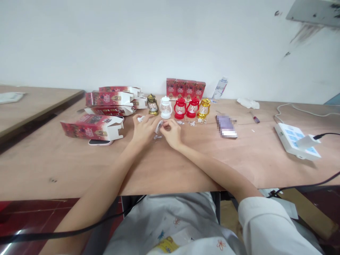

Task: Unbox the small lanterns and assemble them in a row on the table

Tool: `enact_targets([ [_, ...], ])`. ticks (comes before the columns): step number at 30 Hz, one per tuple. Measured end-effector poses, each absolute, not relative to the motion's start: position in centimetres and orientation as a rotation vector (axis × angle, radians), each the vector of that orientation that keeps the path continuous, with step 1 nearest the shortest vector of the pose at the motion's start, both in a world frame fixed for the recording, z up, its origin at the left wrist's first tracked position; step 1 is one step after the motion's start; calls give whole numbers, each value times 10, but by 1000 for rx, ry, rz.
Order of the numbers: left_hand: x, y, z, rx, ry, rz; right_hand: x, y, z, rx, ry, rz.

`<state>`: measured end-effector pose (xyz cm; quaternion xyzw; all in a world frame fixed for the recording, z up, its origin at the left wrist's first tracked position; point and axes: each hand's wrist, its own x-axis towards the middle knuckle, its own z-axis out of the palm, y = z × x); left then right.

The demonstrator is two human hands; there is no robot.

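Note:
My left hand [145,129] is closed around a small white lantern [158,126] tipped on its side, most of it hidden by the fingers. My right hand [173,134] pinches at the round base end of the same lantern; whether a smaller part is between the fingertips cannot be made out. Just beyond the hands stand a bronze lantern [152,105], another white lantern [166,108], two red lanterns [180,108] and a gold lantern [204,108], all upright. Small white scraps [157,137] lie under the hands, with more white pieces [193,123] before the red lanterns.
Open red boxes [85,128] lie at the left, one over a phone [100,142]. Several closed red boxes [185,90] stand against the wall beside a bottle [220,88]. Rightward are a blurred purple item [226,125], tissue [248,103], screwdriver [255,118] and power strip [297,141].

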<state>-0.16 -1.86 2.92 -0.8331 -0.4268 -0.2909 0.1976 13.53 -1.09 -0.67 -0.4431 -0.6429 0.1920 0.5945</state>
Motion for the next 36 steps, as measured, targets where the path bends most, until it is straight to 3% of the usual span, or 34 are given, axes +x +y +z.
enact_targets([
  [36,-1,-22,28,-2314,-1258,-812,139,-11,-12,-875,-1677,379],
])
